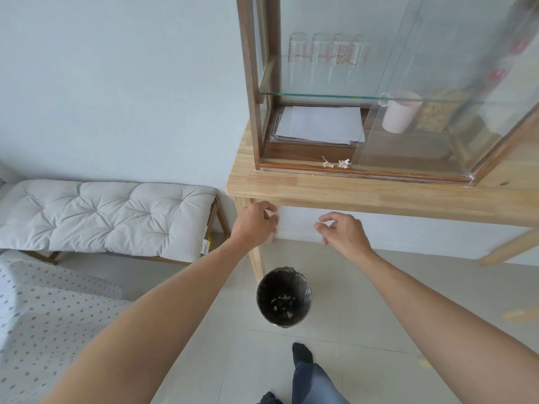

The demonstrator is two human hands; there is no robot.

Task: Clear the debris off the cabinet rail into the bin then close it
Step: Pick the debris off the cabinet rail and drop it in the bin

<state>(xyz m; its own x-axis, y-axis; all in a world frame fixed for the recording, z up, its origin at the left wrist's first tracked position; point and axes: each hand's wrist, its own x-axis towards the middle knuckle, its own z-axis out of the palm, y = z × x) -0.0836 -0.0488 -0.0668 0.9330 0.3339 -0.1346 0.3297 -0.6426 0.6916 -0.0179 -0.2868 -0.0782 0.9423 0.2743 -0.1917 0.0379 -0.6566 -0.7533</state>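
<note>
The left hand (258,221) and the right hand (342,230) hang below the front edge of the table (379,196), both empty with fingers loosely curled. Two bits of debris (335,163) lie on the cabinet rail (291,167) by the sliding glass door's (423,112) edge. The bin (284,297) stands on the floor underneath.

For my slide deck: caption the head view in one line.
Both bare hands, left hand and right hand, hover empty below the pale wooden table; crumpled white paper scraps sit on the glass cabinet's dark rail, black-lined bin underneath.
</note>
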